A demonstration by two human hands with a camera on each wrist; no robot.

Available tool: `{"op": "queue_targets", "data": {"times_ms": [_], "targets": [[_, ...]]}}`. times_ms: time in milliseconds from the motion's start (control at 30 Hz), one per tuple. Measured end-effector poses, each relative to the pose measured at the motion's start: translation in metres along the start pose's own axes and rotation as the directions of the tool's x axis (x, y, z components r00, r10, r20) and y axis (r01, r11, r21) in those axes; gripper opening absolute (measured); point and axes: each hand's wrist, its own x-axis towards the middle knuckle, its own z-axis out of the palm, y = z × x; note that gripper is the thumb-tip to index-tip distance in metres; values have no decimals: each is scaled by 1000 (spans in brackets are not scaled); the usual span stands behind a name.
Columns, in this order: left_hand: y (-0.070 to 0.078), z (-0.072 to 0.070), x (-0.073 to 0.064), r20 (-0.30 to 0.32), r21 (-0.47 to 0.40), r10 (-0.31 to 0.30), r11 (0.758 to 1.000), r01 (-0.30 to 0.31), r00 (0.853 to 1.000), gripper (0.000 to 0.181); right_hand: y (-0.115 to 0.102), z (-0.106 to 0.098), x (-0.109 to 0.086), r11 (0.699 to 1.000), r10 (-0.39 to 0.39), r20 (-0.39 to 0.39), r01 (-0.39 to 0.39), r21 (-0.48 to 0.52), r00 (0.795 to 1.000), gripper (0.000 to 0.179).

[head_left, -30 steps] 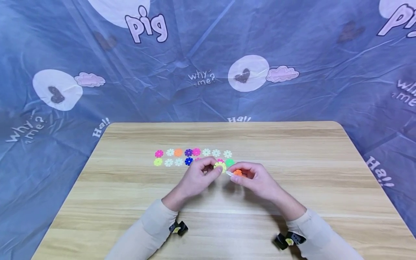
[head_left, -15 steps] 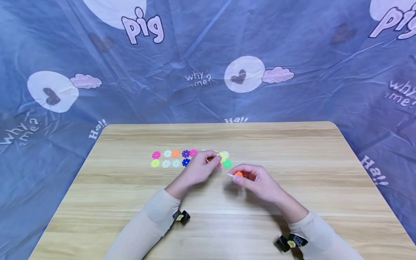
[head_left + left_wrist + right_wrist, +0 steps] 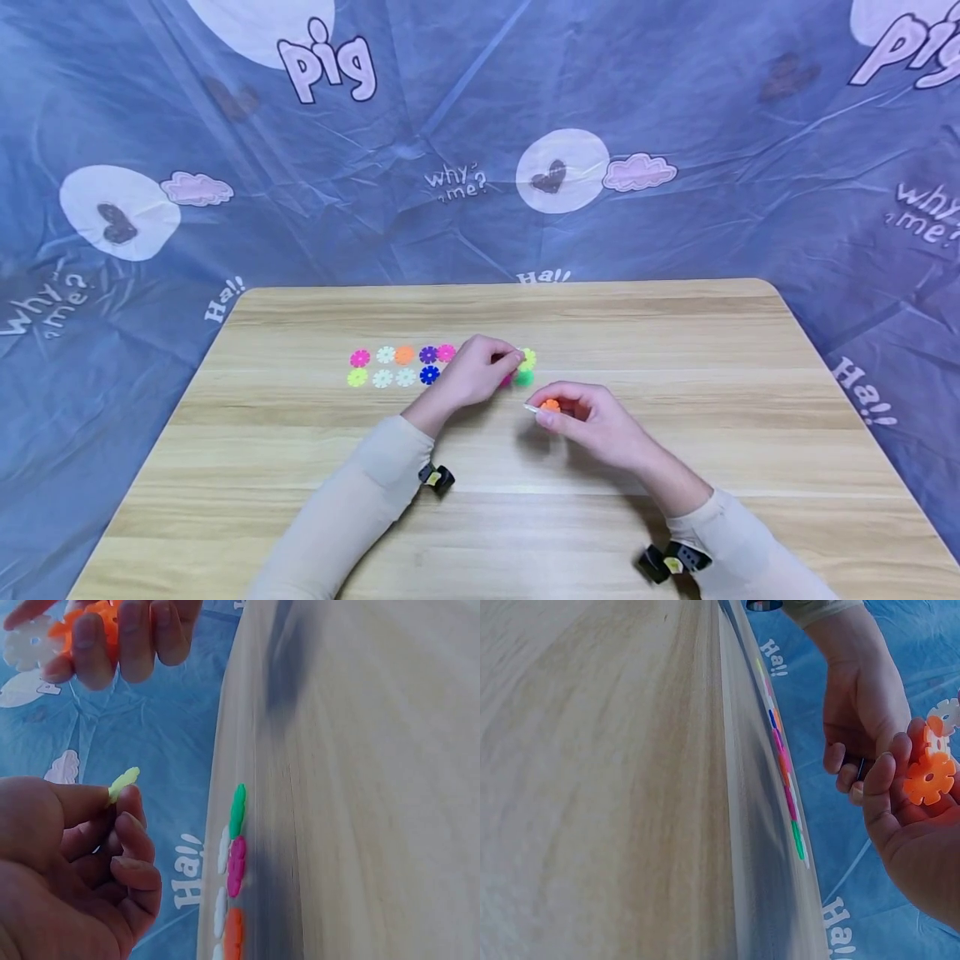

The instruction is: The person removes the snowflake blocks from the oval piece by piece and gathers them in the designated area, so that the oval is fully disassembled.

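Between thumb and fingertips, my left hand (image 3: pixel 480 371) pinches a yellow-green snowflake disc (image 3: pixel 124 784). In the head view that disc is above the right end of the rows, just behind a green disc (image 3: pixel 524 377). The left wrist view shows it raised off the table. My right hand (image 3: pixel 596 421) stays nearer the front, to the right. It holds an orange snowflake disc (image 3: pixel 930 778) and white disc pieces (image 3: pixel 946 714) in its curled fingers; how many lie there is partly hidden. My left hand covers the middle of the rows in the head view.
Two rows of coloured snowflake discs lie on the wooden table (image 3: pixel 675 333). At their left end are a pink disc (image 3: pixel 360 358) and a yellow one (image 3: pixel 357 377); a blue disc (image 3: pixel 430 375) lies farther right. A blue printed cloth (image 3: pixel 405 233) hangs behind.
My left hand has drawn away from the right hand, moving back and to the right with the yellow-green disc. The right hand has hardly moved and still holds its discs.
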Motion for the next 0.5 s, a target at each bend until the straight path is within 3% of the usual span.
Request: {"op": "queue_targets", "data": {"times_ms": [267,500], "targets": [[2,2,11,21,35,-62,997,62,998,26,-1,2,0,1000,3,9,-3,12,1000,20],[5,8,22,29,90,-52,995,49,998,25,-2,4,0,1000,-8,13,8,15,1000,19]]}}
